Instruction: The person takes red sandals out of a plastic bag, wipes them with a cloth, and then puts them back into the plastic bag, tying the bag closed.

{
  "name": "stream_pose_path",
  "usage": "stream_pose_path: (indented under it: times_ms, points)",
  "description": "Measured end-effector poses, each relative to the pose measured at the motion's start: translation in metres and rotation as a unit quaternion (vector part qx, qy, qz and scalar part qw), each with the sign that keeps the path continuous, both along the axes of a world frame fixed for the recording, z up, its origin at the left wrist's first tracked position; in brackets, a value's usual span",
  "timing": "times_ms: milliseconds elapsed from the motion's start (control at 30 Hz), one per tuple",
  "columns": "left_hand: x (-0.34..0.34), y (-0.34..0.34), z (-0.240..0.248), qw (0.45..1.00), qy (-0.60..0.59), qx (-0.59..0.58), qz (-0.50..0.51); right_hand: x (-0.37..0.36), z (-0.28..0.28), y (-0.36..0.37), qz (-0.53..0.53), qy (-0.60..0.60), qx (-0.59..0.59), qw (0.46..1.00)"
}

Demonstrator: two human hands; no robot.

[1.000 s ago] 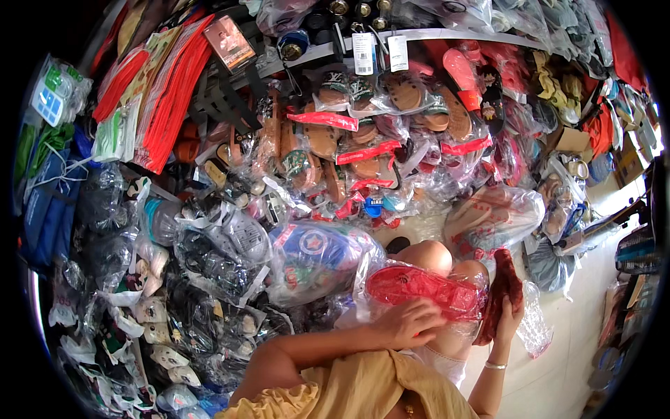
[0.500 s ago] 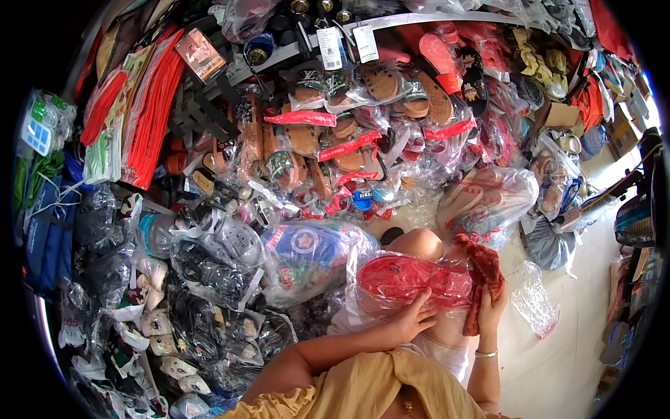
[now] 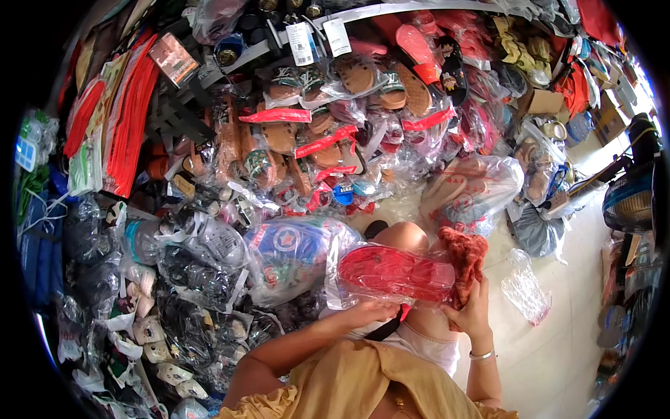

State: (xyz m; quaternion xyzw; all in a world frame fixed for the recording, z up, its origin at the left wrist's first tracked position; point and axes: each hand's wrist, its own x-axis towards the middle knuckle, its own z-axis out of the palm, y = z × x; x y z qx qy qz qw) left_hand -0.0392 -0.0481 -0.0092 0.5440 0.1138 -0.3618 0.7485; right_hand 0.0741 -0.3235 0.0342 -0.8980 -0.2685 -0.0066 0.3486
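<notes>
Across my lap lies a clear plastic bag with a pair of red slippers (image 3: pixel 394 274) inside, its soles showing through the film. My left hand (image 3: pixel 370 312) is closed on the bag's near edge, fingers curled under it. At the right end of the bag, my right hand (image 3: pixel 473 313) holds a crumpled rust-red cloth (image 3: pixel 463 262), thumb toward the bag. Part of the cloth hides behind the slippers' end. Between my left hand and my thigh shows a short black strap (image 3: pixel 388 325).
Bagged slippers (image 3: pixel 279 136) pile up ahead, and bagged dark shoes (image 3: pixel 199 314) at left. A blue bagged item (image 3: pixel 293 244) lies beside my lap. A white-red bag (image 3: pixel 471 192) stands beyond my knee. Crumpled clear plastic (image 3: pixel 525 286) lies on the pale floor. A fan (image 3: pixel 628 202) stands at far right.
My left hand has gone from lying flat on the slipper bag to gripping its near edge, and the bag is tipped up a little. The whole view has shifted slightly left.
</notes>
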Motion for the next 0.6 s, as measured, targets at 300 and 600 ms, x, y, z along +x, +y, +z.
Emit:
stream_pose_path:
  times_ms: [300,600]
  points:
    - [0.016,-0.049,-0.020,0.995,-0.035,-0.056,0.069,0.017,0.000,0.005,0.017,-0.045,-0.034,0.998]
    - [0.045,-0.066,0.018,0.898,-0.308,0.112,0.294,0.045,0.042,0.019,0.072,0.093,-0.017,0.993]
